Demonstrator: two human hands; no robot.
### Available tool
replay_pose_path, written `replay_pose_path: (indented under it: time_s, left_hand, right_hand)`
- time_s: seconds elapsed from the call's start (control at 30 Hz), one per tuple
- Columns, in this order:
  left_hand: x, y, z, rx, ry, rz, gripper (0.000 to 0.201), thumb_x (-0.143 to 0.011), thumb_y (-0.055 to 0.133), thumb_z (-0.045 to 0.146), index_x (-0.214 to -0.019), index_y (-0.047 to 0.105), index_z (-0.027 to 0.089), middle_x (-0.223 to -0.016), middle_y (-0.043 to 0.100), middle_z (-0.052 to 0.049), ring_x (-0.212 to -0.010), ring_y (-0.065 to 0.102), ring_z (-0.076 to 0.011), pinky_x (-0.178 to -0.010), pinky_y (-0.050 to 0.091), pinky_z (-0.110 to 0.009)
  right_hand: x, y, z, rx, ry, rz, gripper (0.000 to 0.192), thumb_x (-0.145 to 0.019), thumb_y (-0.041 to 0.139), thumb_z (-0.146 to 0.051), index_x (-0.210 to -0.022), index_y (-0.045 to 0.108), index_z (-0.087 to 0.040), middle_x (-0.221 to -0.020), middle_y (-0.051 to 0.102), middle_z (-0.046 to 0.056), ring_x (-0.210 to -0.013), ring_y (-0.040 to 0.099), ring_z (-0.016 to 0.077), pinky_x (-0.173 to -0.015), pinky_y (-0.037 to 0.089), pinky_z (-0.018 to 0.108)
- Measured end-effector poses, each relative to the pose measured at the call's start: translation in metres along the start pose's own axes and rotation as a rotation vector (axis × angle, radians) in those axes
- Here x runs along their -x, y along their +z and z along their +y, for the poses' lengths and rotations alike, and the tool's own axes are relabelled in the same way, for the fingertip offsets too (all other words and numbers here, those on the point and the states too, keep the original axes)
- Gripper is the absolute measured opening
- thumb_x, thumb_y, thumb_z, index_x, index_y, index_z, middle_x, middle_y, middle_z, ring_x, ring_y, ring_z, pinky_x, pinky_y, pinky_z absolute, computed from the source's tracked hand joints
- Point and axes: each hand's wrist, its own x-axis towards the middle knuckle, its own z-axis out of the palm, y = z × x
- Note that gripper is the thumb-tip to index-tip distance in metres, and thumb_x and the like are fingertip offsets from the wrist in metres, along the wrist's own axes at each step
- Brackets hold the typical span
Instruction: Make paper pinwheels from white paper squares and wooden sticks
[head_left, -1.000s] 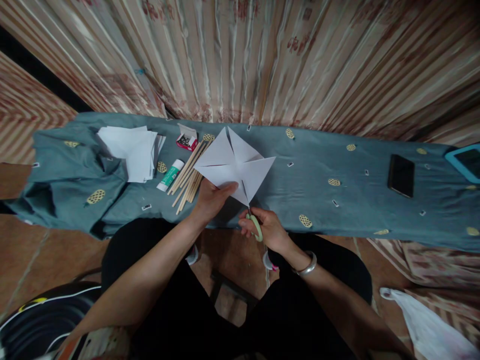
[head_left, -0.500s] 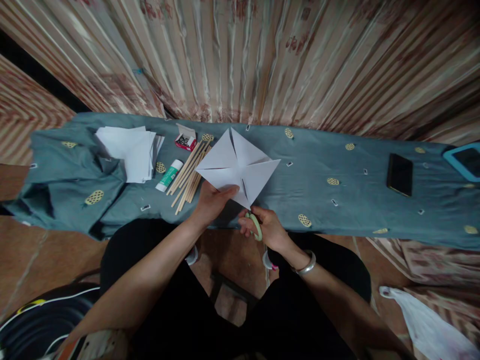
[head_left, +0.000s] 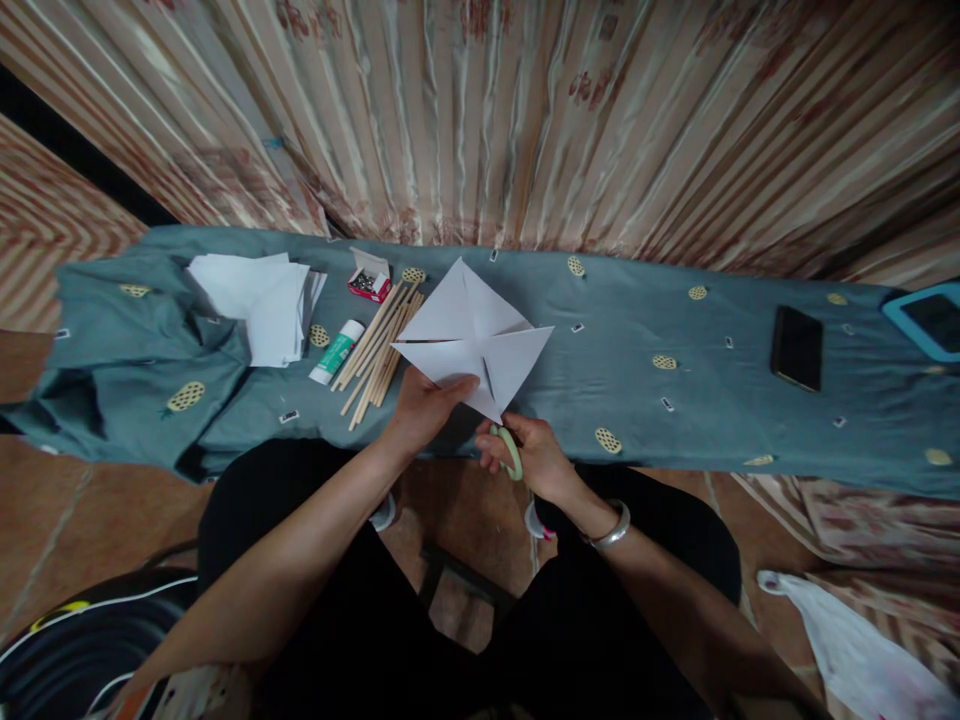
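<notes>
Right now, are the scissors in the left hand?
No, the right hand holds the scissors, while the left hand holds the paper.

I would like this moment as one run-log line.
left hand: holds slit white paper | right hand: holds green-handled scissors at paper's near corner | nearby: wooden sticks, green-and-white tube

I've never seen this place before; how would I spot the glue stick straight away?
Find the long teal cloth printed with yellow pineapples and look along its left half. There, between a pile of white paper sheets and some thin wooden sticks, lies the glue stick. It's a thick white tube with a green label, unlike the plain sheets and sticks beside it.
</notes>
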Motion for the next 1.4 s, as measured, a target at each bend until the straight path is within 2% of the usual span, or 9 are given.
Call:
replay_pose_path:
  time_s: [0.63, 0.9, 1.17, 1.27, 1.4]
  left_hand:
    - [0.003, 0.002, 0.006, -0.036, -0.040, -0.011, 0.020, -0.062, 0.073, 0.028, -0.074, 0.064, 0.014, -0.069, 0.065, -0.001, -0.063, 0.058, -0.0154, -0.065, 0.049, -0.029]
    - [0.002, -0.001, -0.001, 0.009, -0.016, -0.030, 0.018, -0.064, 0.073, 0.027, -0.073, 0.065, 0.014, -0.069, 0.066, -0.001, -0.064, 0.059, -0.0150, -0.065, 0.049, -0.028]
    - [0.003, 0.000, 0.002, -0.005, -0.008, -0.014, 0.016, -0.065, 0.073, 0.026, -0.072, 0.066, 0.014, -0.071, 0.068, -0.001, -0.065, 0.060, -0.0157, -0.066, 0.050, -0.029]
    - [0.002, -0.001, 0.001, 0.009, -0.021, 0.002, 0.018, -0.062, 0.074, 0.026, -0.075, 0.066, 0.015, -0.074, 0.069, -0.001, -0.068, 0.062, -0.0164, -0.069, 0.051, -0.030]
    - [-0.003, -0.004, -0.001, 0.114, -0.036, 0.019, 0.023, -0.059, 0.076, 0.024, -0.078, 0.065, 0.017, -0.081, 0.071, -0.001, -0.074, 0.065, -0.0162, -0.075, 0.052, -0.031]
  right_hand:
    - [0.000, 0.001, -0.002, -0.025, 0.004, 0.010, 0.042, -0.062, 0.079, -0.055, -0.072, 0.064, -0.017, -0.052, 0.062, -0.003, -0.044, 0.054, 0.0088, -0.043, 0.041, 0.021]
    - [0.000, 0.002, -0.005, -0.024, -0.013, 0.016, 0.039, -0.062, 0.080, -0.052, -0.068, 0.062, -0.017, -0.048, 0.059, -0.004, -0.041, 0.051, 0.0082, -0.042, 0.040, 0.021]
    - [0.000, 0.002, -0.005, -0.030, -0.016, 0.003, 0.038, -0.064, 0.079, -0.051, -0.069, 0.063, -0.017, -0.049, 0.060, -0.003, -0.042, 0.051, 0.0082, -0.041, 0.040, 0.021]
    - [0.001, 0.001, -0.002, -0.016, 0.018, -0.017, 0.041, -0.064, 0.079, -0.052, -0.076, 0.063, -0.017, -0.052, 0.062, -0.003, -0.043, 0.054, 0.0096, -0.041, 0.040, 0.021]
    - [0.007, -0.012, 0.001, 0.119, 0.085, -0.109, 0.045, -0.070, 0.076, -0.049, -0.098, 0.062, -0.017, -0.061, 0.067, -0.001, -0.049, 0.059, 0.0113, -0.043, 0.040, 0.020]
